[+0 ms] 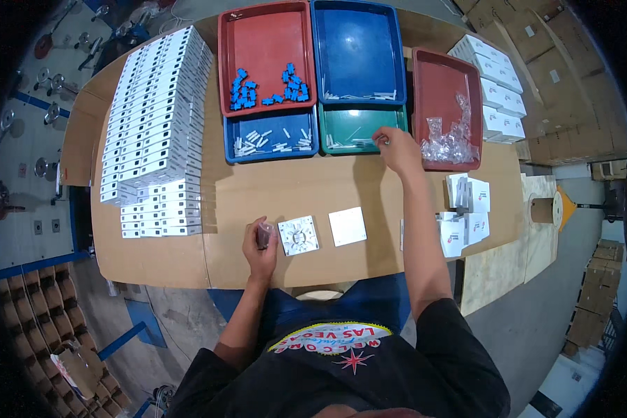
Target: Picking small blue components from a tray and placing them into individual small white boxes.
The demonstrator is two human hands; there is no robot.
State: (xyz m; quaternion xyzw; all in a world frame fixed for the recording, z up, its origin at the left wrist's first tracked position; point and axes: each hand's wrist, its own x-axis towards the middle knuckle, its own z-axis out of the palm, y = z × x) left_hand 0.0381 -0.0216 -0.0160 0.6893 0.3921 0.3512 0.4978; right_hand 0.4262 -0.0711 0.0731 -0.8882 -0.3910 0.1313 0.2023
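Note:
My left hand (260, 252) is curled on the cardboard-covered table, holding a small clear plastic bag (264, 235) whose contents I cannot make out. Right beside it lies a square white housing (298, 235) with its moulded inside facing up. A flat square white cover (347, 227) lies just to the right of that, apart from it. Farther out, my right hand (399, 150) is over the right end of the green tray (341, 148), its fingers drawn together. What they pinch, if anything, is too small to tell. Thin white pieces (355, 142) lie in that tray.
A red tray (266, 42) holds blue connectors; blue trays (359, 49) (272, 124) hold white pieces. Small clear bags fill part of another red tray (444, 76). White boxes are stacked at the left (153, 118), back right (491, 83) and right (467, 209).

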